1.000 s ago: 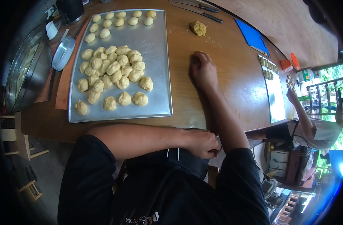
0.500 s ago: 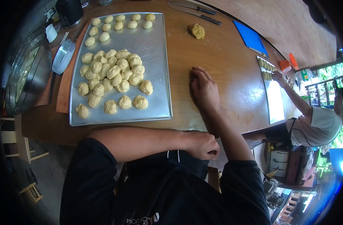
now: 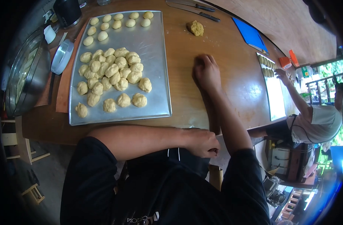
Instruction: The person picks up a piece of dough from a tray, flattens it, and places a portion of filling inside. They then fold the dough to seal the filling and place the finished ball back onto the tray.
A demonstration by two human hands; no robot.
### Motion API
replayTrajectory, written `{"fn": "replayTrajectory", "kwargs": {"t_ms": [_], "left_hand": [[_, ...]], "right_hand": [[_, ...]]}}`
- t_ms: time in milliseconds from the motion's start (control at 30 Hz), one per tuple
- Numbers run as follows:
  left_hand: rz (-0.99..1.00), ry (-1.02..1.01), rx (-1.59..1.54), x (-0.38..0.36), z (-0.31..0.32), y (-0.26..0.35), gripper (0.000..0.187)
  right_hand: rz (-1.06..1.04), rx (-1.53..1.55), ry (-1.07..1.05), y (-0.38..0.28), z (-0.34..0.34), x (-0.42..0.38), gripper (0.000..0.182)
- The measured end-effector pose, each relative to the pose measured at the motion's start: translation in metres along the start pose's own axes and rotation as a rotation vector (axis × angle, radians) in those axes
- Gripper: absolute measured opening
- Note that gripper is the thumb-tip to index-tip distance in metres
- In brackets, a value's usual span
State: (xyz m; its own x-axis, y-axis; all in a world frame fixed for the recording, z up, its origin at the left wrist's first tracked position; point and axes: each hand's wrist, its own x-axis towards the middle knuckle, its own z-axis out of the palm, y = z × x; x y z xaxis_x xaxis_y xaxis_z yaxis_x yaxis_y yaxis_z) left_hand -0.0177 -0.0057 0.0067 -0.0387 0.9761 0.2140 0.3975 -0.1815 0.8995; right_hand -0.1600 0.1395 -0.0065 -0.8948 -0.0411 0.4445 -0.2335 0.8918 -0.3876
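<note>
My right hand [image 3: 208,72] is over the wooden tabletop, to the right of a metal tray [image 3: 152,101]. Its fingers curl downward, and whatever may be under the palm is hidden. Across my lap, by the near table edge, my left hand [image 3: 203,144] is loosely closed with the fingers bent in; its inside does not show. On the tray lies a heap of rough, pale yellow dough pieces [image 3: 111,70], with smoother dough balls [image 3: 130,23] in rows at the far end. Beyond my right hand sits a crumbly yellow-brown lump [image 3: 196,28].
Two knives [image 3: 209,16] lie at the far edge, near a blue board [image 3: 250,35]. Left of the tray are a large metal bowl [image 3: 38,77] and a clear container [image 3: 62,56]. A co-worker [image 3: 317,122] on the right reaches to another tray [image 3: 274,99] with dough pieces.
My right hand has moved a little farther from me and slightly right, with its fingers more tucked under. The left hand stays nearly still.
</note>
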Motion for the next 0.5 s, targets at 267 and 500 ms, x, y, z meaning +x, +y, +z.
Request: {"fn": "replayTrajectory", "kwargs": {"t_ms": [267,500], "left_hand": [[0.003,-0.003,0.018,0.002,-0.002,0.002,0.018],[0.001,-0.003,-0.033,0.000,0.000,0.001,0.018]], "right_hand": [[-0.129,0.046,-0.013,-0.013,-0.013,-0.032,0.031],[-0.081,0.082,-0.045,-0.021,0.010,-0.014,0.033]]}}
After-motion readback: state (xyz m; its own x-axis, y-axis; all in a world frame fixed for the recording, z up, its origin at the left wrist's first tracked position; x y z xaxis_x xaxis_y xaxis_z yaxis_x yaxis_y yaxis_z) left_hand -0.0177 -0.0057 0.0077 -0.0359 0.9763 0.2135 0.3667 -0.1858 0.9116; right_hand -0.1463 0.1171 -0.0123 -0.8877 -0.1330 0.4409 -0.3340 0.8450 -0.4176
